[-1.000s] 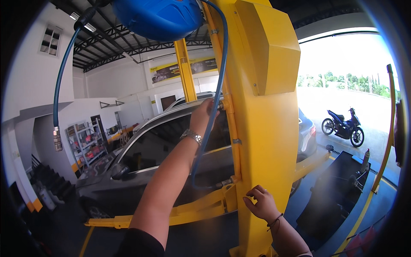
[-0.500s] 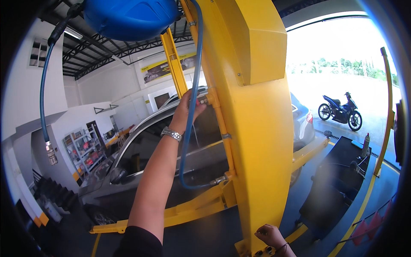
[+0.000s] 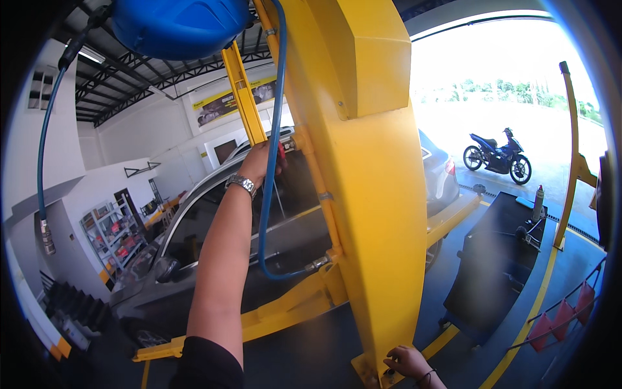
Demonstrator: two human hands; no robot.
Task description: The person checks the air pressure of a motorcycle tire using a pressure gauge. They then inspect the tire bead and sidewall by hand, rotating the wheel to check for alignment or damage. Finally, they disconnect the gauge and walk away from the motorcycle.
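Observation:
My left hand [image 3: 260, 162], a metal watch on its wrist, reaches up to a fitting on the yellow lift post [image 3: 382, 207]. Its fingers close around the red valve handle [image 3: 281, 150], partly hidden behind a blue air hose [image 3: 265, 214]. Beside the handle, a metal connector joins the orange-yellow pipe [image 3: 312, 162] running down the post. The hose loops down to a lower metal coupling [image 3: 317, 263]. Low down near the post's foot is my right hand [image 3: 407, 362], its fingers loosely bent and apart, with nothing visible in it.
A blue hose reel [image 3: 181, 26] hangs overhead, its hose ending in a coupling [image 3: 47, 237] at left. Behind the post stands a dark car [image 3: 194, 259] beside yellow lift arms [image 3: 285, 308]. A black tool cart [image 3: 489, 272] is at right; a motorcycle [image 3: 499, 155] stands outside.
The whole view has shifted, so post, hose and car sit farther left. My left hand remains at the valve, with more of the red handle showing. My right hand stays low by the post.

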